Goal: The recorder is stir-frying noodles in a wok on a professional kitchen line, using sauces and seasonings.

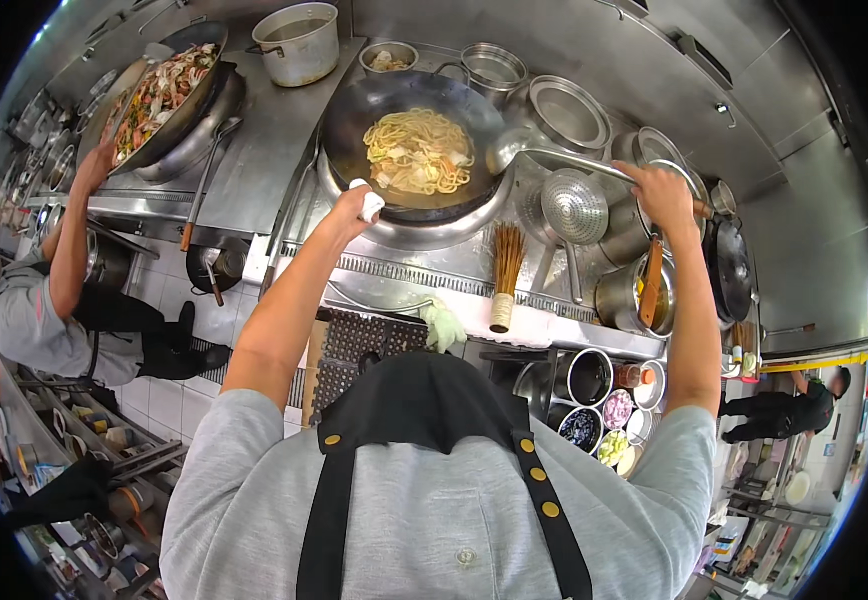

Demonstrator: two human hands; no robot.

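Note:
A dark wok [340, 109] sits on a round steel burner ring, with thick noodles [419, 150] and bits of vegetable in its middle. My left hand [351, 214] is closed on a folded white cloth [368, 201] at the wok's near left rim. In my right hand [659, 196] is the handle of a steel ladle [512, 148], whose bowl hangs at the wok's right rim. A bamboo wok brush [507, 262] and a perforated skimmer [574, 206] lie on the steel counter right of the wok.
At the left a co-worker [66, 322] works at a wok heaped with mixed food [167, 97]. A large pot [297, 45] stands between the woks. Steel pots [569, 112] line the back right. Ingredient containers [590, 379] stand low at my right. Another person [786, 405] is far right.

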